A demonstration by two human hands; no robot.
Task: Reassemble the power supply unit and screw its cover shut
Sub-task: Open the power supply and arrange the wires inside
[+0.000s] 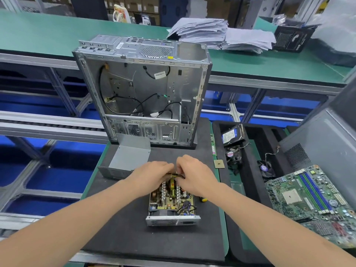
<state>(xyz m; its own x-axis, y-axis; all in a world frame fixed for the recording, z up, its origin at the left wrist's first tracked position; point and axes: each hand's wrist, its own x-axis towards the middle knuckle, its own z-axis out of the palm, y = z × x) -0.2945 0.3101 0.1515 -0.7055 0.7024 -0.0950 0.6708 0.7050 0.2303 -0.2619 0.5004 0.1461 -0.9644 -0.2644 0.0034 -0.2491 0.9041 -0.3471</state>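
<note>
Two hands in frame. What are they on? (A)

Both are on the wire bundle point(176, 175) at the far end of the power supply unit point(171, 201). Right hand point(194, 176): fingers curled, pinching the black and yellow wires. Left hand point(152, 174): fingers curled onto the same bundle from the other side. Fingertips mostly hidden behind the knuckles. (B)

Unit state? (A)

Open, board and components exposed, vented end plate facing the camera. Sits flat on the black foam mat point(134, 228), roughly mid-mat. (B)

Cover? (A)

Grey metal cover point(131, 157) is off. It lies on the mat just beyond the left hand, apart from the unit. (B)

Driver? (A)

Screwdriver point(203, 199): only the black-and-yellow handle end shows, on the mat just right of the unit. The rest is hidden under the right forearm. Untouched. (B)

Surroundings? (A)

Stripped PC case point(142, 89) stands upright at the mat's far edge, loose black cables inside. CPU point(219, 164) just right of the mat. Beside it, a black tray point(256, 132) holds a hard drive point(230, 134), a fan point(233, 154) and a second fan point(266, 168). Motherboard point(316, 199) at far right. Paper stacks point(202, 31) on the green bench point(57, 35) behind. (B)
</note>
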